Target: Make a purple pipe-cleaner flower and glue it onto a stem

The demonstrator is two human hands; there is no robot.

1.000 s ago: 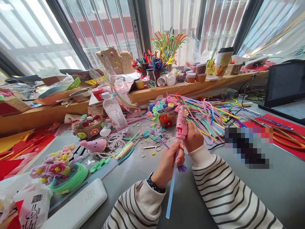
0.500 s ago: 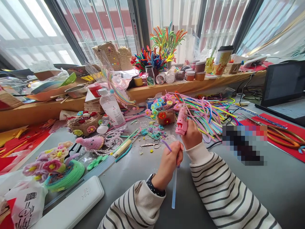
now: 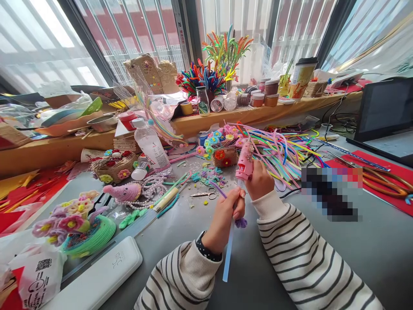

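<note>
My right hand [image 3: 262, 183] is wrapped round a pink hot glue gun [image 3: 244, 162], whose nozzle points away from me. A translucent glue stick [image 3: 228, 254] runs back from the gun past my left fingers toward me. My left hand [image 3: 222, 221] is closed on a purple pipe cleaner [image 3: 214, 187], with a curled purple end showing below the fingers. The left fingers also meet the glue stick; how firmly they grip it is hidden. Small scissors [image 3: 206, 194] lie on the table just beyond my left hand.
Loose pipe cleaners [image 3: 277, 150] spread behind the gun, beside a small flower basket [image 3: 225, 156]. A clear bottle [image 3: 151, 148], a green flower boat [image 3: 90, 237] and a white case [image 3: 100, 271] stand left. A laptop [image 3: 385, 120] and large orange-handled scissors [image 3: 383, 181] are right.
My left hand has turned slightly, and the glue stick's near end has swung left. The curled purple end now shows more. The glue gun has shifted slightly nearer, closer to my left fingers.
</note>
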